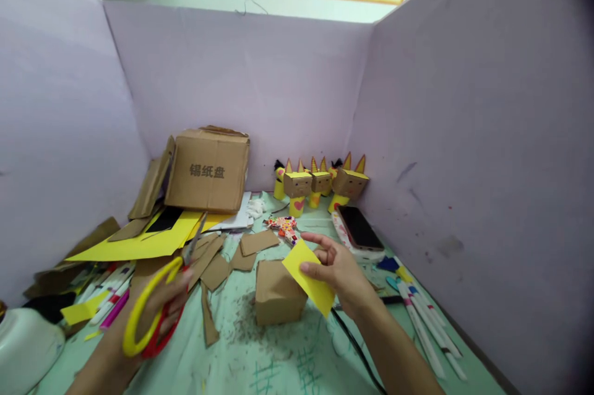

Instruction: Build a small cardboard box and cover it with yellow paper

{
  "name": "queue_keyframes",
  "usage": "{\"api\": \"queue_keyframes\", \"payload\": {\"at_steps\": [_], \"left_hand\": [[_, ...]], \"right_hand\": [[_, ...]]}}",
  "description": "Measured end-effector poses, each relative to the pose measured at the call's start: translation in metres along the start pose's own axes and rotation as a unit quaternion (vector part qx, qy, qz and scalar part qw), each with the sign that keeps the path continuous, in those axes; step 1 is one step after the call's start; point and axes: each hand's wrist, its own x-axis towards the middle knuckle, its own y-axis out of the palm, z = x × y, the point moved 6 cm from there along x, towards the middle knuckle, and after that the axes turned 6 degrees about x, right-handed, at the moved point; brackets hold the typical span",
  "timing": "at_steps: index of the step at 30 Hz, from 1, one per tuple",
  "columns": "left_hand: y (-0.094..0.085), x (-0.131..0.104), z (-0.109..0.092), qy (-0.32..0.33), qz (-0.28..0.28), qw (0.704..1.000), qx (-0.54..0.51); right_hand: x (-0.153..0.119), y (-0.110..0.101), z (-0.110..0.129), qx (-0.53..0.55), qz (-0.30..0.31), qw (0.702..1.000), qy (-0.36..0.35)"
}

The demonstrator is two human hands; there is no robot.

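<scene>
My left hand [169,299] is closed around a pair of scissors [174,267] with one yellow and one red handle loop. The blades point up and away and look closed or nearly so. Between thumb and fingers of my right hand [341,271] is a small rectangle of yellow paper [310,277], tilted, its lower end hanging free. Just behind and left of that paper sits a small cardboard box [279,296] on the green cloth. The paper hides part of the box's right side.
Cardboard scraps [216,271], yellow sheets [139,245] and a larger carton [208,172] lie left. Box-headed figures [297,187] stand at the back. A phone [359,228] and several markers [429,321] lie right; a white container [28,345] is front left. Purple panels [245,85] enclose the table.
</scene>
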Motion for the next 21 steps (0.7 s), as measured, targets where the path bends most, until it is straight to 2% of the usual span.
{"api": "queue_keyframes", "payload": {"at_steps": [2,5,8,10,13,15,17,18,21], "left_hand": [[0.004,0.007,-0.001,-0.012,0.032,0.996,-0.077],[0.009,0.018,-0.012,0.041,0.039,0.996,-0.065],[0.025,0.01,-0.029,0.138,0.056,0.987,0.051],[0.042,-0.006,-0.037,0.198,0.081,0.962,0.169],[0.065,-0.033,-0.041,0.259,0.091,0.928,0.251],[0.068,-0.047,-0.044,0.301,0.027,0.917,0.262],[0.066,-0.052,-0.044,0.305,-0.036,0.919,0.247],[0.065,-0.052,-0.042,0.293,-0.051,0.925,0.237],[0.069,-0.045,-0.041,0.253,-0.032,0.935,0.246]], "right_hand": [[0.002,-0.003,0.0,0.003,-0.016,1.0,-0.007],[0.005,-0.005,-0.003,-0.001,-0.033,0.999,-0.004],[0.006,-0.007,-0.002,0.001,-0.034,0.999,-0.016],[0.006,-0.009,0.001,0.005,-0.034,0.999,-0.037],[0.004,-0.011,0.006,0.026,-0.033,0.997,-0.059],[0.003,-0.011,0.009,0.042,-0.031,0.996,-0.068],[0.002,-0.009,0.011,0.049,-0.03,0.995,-0.077],[0.002,-0.009,0.011,0.048,-0.028,0.995,-0.079],[0.003,-0.007,0.01,0.046,-0.024,0.995,-0.082]]}}
